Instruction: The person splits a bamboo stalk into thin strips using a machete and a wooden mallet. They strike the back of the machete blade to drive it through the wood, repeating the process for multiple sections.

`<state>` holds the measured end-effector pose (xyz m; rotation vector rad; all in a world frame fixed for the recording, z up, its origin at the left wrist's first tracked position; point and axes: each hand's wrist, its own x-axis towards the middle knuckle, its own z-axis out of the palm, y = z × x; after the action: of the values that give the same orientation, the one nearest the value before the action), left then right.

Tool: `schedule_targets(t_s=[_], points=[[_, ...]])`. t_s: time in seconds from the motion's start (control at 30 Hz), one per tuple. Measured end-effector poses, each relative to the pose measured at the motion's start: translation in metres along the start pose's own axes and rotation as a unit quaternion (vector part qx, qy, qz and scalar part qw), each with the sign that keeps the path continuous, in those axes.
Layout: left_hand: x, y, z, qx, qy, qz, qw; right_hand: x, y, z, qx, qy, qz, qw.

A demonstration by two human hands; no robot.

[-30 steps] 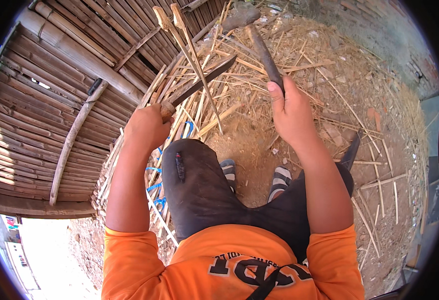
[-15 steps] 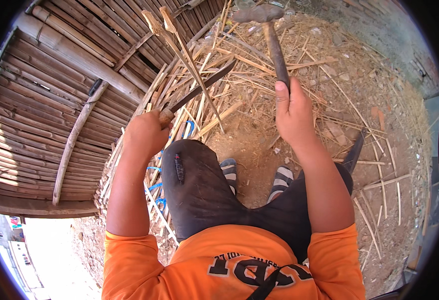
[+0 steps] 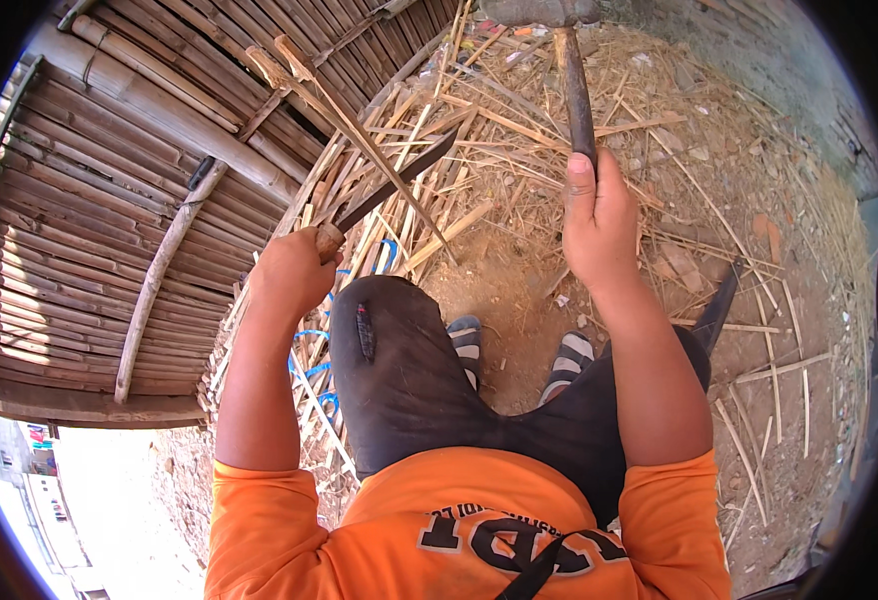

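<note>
My left hand (image 3: 292, 274) is closed round the wooden handle of a machete (image 3: 399, 188), whose dark blade points up and to the right. Across the blade stands a tilted bamboo strip (image 3: 327, 104), split into two at its upper end, its lower tip by the ground in front of my feet. The blade crosses the strip; whether it sits inside the split I cannot tell. My right hand (image 3: 600, 218) grips a hammer (image 3: 577, 98) by its dark handle, thumb along it. The hammer's heavy head is up at the top edge, apart from the machete and the strip.
Loose bamboo strips (image 3: 479, 112) litter the ground ahead and at the left, with blue cord (image 3: 309, 368) among them. A bamboo-slat wall (image 3: 69, 240) rises at the left. Another dark blade (image 3: 719, 300) shows beside my right leg. A grey wall (image 3: 739, 60) stands at the far right.
The hammer has moved up and slightly right with my right hand. The bamboo strip's split upper end has shifted left and down; the machete has dipped a little.
</note>
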<state>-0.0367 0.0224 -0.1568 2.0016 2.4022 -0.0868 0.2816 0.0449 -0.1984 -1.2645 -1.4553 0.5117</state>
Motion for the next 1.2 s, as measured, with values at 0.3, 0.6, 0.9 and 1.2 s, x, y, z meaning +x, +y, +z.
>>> schedule_targets(t_s=[0.3, 0.6, 0.9, 1.2], points=[[0.006, 0.012, 0.002, 0.012, -0.01, 0.023, 1.0, 0.0, 0.036, 0.018, -0.156, -0.167, 0.058, 0.972], [0.013, 0.032, 0.026, -0.02, 0.022, 0.056, 0.998, -0.002, 0.029, 0.008, -0.155, -0.091, 0.018, 0.984], [0.017, 0.04, 0.033, 0.003, -0.006, 0.029, 1.0, -0.001, 0.027, 0.006, -0.076, -0.099, 0.041, 0.991], [0.027, 0.04, 0.037, 0.002, -0.012, 0.03, 0.999, -0.011, 0.046, 0.023, -0.203, -0.237, 0.09, 0.946]])
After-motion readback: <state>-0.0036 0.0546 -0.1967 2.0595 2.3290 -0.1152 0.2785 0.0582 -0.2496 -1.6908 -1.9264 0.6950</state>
